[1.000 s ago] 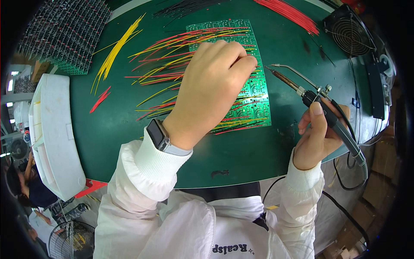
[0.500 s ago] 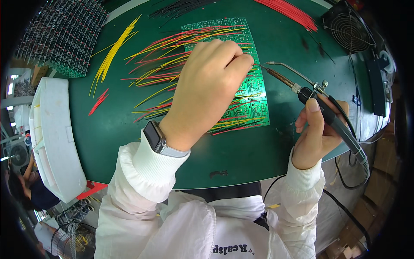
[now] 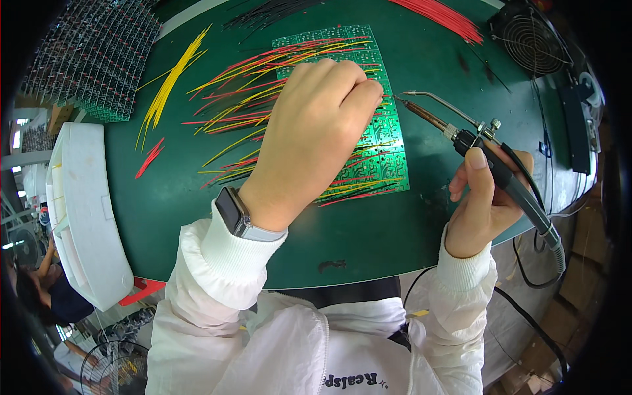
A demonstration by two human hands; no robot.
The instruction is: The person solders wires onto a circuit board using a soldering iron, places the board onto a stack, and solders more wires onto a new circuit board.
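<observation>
A green circuit board panel (image 3: 392, 148) lies on the table, with red, yellow and black wires (image 3: 227, 113) fanning out from it to the left. Over the panel arches my left hand (image 3: 319, 118), its thumb and forefinger pinched at the right edge. A short bit of red wire shows at those fingertips; the rest is hidden under the hand. My right hand (image 3: 484, 201) is wrapped round a soldering iron (image 3: 510, 181) with a thin metal feed tube (image 3: 447, 108) clamped alongside. The iron's tip points left, close to the pinched fingers; contact cannot be made out.
Yellow wires (image 3: 172, 79) and short red wires (image 3: 151, 158) lie left on the green table (image 3: 263, 263). Black wires (image 3: 273, 13) and red wires (image 3: 438, 18) lie at the back. A fan (image 3: 533, 43) stands far right, a white bin (image 3: 85, 210) left, and stacked boards (image 3: 89, 56) far left.
The board, wires and my left hand appear slightly further left in the picture. The left pinch and the grip on the soldering iron look the same.
</observation>
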